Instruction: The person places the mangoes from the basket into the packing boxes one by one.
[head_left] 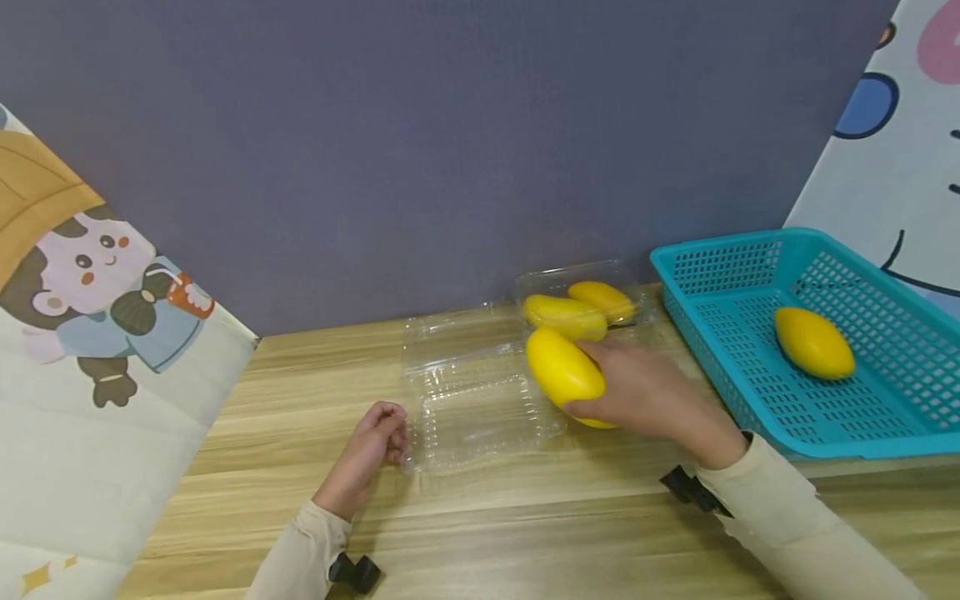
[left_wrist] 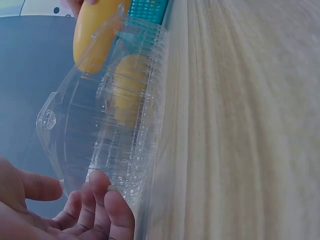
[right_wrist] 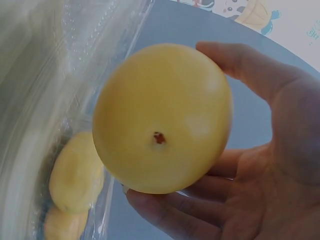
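Head view, gripping yellow oval fruit (head_left: 564,367) in right hand (head_left: 641,390), loose-fingered left hand (head_left: 372,446) by clear plastic clamshell (head_left: 480,421), toward tabletop (head_left: 480,533) back edge

No text, label or number can be read — anywhere

Smooth glossy fruit (head_left: 564,367), shiny plastic container (head_left: 480,421)

Head view dn, wrists' nr; all share fruit (head_left: 564,365).
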